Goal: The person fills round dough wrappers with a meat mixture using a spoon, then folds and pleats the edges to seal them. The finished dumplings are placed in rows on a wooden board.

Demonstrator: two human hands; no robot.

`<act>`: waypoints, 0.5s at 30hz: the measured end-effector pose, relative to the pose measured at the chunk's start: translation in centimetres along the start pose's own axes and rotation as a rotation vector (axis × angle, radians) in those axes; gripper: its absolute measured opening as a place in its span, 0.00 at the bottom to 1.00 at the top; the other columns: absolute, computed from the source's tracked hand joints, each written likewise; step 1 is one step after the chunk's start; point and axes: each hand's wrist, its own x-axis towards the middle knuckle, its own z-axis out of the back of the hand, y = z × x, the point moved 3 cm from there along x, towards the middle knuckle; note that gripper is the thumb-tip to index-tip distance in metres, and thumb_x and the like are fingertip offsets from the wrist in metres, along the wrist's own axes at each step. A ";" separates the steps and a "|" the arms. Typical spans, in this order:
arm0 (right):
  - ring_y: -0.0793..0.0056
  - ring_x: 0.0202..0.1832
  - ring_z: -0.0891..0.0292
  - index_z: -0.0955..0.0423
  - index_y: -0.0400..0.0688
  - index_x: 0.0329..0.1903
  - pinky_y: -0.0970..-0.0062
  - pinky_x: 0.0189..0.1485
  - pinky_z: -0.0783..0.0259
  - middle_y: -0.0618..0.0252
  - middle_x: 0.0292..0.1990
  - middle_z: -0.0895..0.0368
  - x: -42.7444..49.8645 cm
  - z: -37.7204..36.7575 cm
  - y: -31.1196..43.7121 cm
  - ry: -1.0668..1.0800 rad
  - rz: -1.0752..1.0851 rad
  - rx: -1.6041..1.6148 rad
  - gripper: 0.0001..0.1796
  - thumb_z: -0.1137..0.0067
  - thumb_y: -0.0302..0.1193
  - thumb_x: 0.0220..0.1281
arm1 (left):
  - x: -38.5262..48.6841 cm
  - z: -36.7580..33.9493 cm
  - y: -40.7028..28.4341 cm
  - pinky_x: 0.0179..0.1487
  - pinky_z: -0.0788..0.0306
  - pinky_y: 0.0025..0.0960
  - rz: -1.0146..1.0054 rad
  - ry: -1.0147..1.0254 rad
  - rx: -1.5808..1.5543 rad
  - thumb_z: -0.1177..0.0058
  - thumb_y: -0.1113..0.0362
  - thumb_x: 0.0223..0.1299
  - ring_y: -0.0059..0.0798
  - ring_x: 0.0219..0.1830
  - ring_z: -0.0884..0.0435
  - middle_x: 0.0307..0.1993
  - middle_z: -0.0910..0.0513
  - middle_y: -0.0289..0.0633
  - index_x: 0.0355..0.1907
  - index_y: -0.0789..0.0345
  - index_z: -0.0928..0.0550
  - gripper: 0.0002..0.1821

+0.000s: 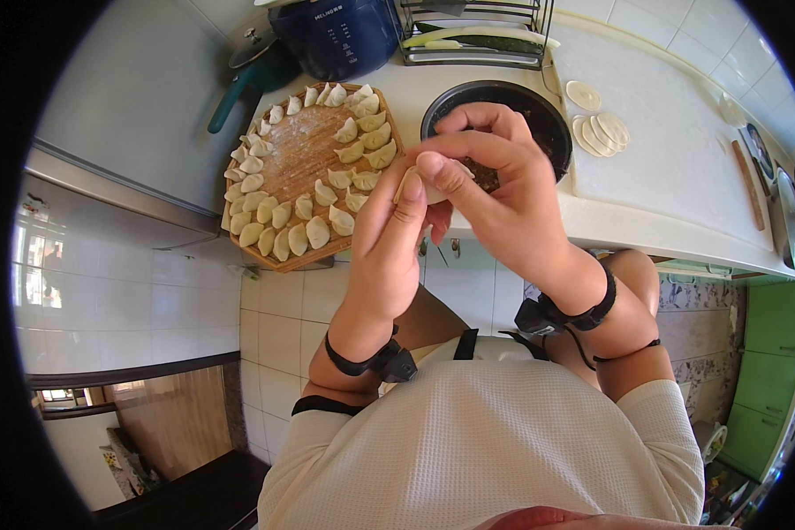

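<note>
Above the counter's front edge, my left hand [387,232] and my right hand [510,179] meet around one dumpling [435,193]. My left thumb and fingers hold its near side, while my right thumb and forefinger pinch its upper edge. Much of the dumpling is hidden by my fingers. Behind my right hand stands a dark round pan [497,89] with brown minced filling inside, partly covered by the hand. To the left, a wooden board [305,156] dusted with flour carries many folded dumplings along its edges. Several round dough wrappers [599,134] lie on a white mat [662,172] at the right.
A rolling pin [748,185] lies at the mat's right side, near a lidded pot [790,215]. Along the back are a blue rice cooker [334,40], a teal-handled pan [258,73] and a black rack [474,58] holding green vegetables.
</note>
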 end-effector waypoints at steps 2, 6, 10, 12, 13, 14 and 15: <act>0.61 0.54 0.27 0.11 0.38 0.52 0.64 0.61 0.31 0.57 0.51 0.15 0.0 -0.6 -0.1 -0.059 0.126 -0.096 0.14 0.42 0.32 0.81 | -0.1 -0.1 0.3 0.41 0.32 0.24 0.093 0.010 -0.175 0.61 0.51 0.90 0.17 0.37 0.26 0.44 0.17 0.35 0.63 0.69 0.21 0.24; 0.49 0.56 0.29 0.14 0.38 0.54 0.58 0.67 0.35 0.55 0.53 0.13 0.0 -1.1 -0.4 -0.067 0.249 -0.222 0.18 0.51 0.34 0.84 | 0.0 -0.2 0.4 0.38 0.31 0.24 0.123 0.011 -0.279 0.62 0.49 0.90 0.18 0.35 0.25 0.40 0.18 0.34 0.56 0.69 0.19 0.24; 0.48 0.57 0.28 0.14 0.38 0.53 0.57 0.65 0.34 0.54 0.53 0.12 -0.2 -1.0 -0.3 -0.068 0.299 -0.359 0.17 0.51 0.34 0.84 | -0.1 -0.2 0.2 0.36 0.31 0.24 0.026 0.015 -0.005 0.63 0.52 0.90 0.18 0.32 0.23 0.36 0.17 0.36 0.49 0.69 0.18 0.24; 0.49 0.57 0.27 0.15 0.39 0.53 0.56 0.64 0.34 0.55 0.52 0.12 -0.4 -1.1 -0.2 -0.072 0.318 -0.363 0.17 0.52 0.33 0.83 | -0.1 -0.5 0.3 0.36 0.29 0.25 -0.059 -0.014 0.219 0.63 0.55 0.91 0.20 0.32 0.22 0.35 0.17 0.37 0.48 0.70 0.18 0.23; 0.49 0.57 0.27 0.15 0.39 0.53 0.56 0.64 0.34 0.56 0.51 0.11 -0.6 -1.3 -0.2 -0.068 0.330 -0.377 0.17 0.52 0.33 0.83 | -0.2 -0.7 0.2 0.37 0.28 0.26 -0.147 -0.023 0.250 0.63 0.57 0.90 0.20 0.32 0.21 0.35 0.16 0.37 0.48 0.70 0.18 0.22; 0.50 0.57 0.26 0.15 0.39 0.54 0.56 0.63 0.34 0.56 0.51 0.11 -0.6 -1.4 -0.2 -0.073 0.331 -0.367 0.17 0.52 0.33 0.83 | -0.2 -0.9 0.2 0.38 0.26 0.27 -0.229 -0.031 0.294 0.62 0.58 0.90 0.21 0.33 0.20 0.36 0.16 0.38 0.48 0.70 0.18 0.21; 0.50 0.57 0.26 0.15 0.39 0.54 0.56 0.63 0.35 0.57 0.51 0.11 -0.7 -1.5 -0.2 -0.075 0.340 -0.364 0.16 0.51 0.33 0.82 | -0.3 -1.0 0.2 0.40 0.25 0.28 -0.311 -0.038 0.338 0.62 0.60 0.90 0.22 0.34 0.20 0.36 0.16 0.39 0.48 0.71 0.19 0.20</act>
